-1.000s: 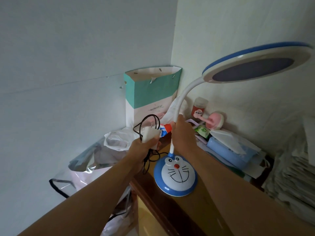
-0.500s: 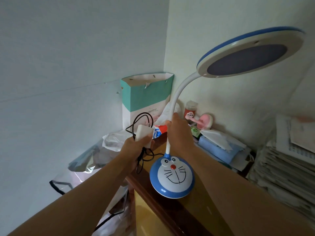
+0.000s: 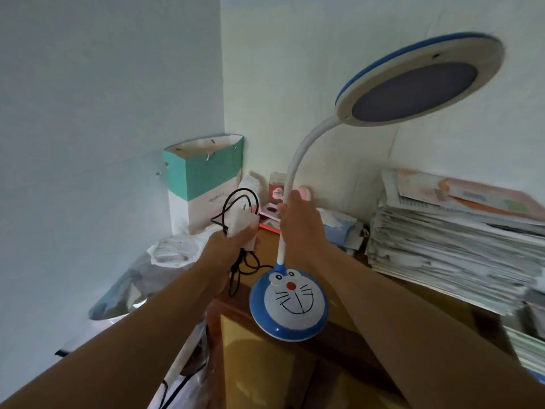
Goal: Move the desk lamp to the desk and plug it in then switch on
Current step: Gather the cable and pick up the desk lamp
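The desk lamp has a round blue base with a cartoon cat face, a white bendy neck and a flat round head with a blue rim, unlit. My right hand grips the neck low down, and the base hangs tilted above the wooden cabinet top. My left hand holds the white plug adapter together with loops of black cord.
A teal and white paper bag stands in the wall corner. Small bottles and packets lie behind the lamp. A tall stack of papers fills the right. Plastic bags pile up left of the cabinet.
The lamp has risen off the cabinet top and its base now tilts toward me. Both hands keep their holds. The view has swung right, showing more of the paper stack.
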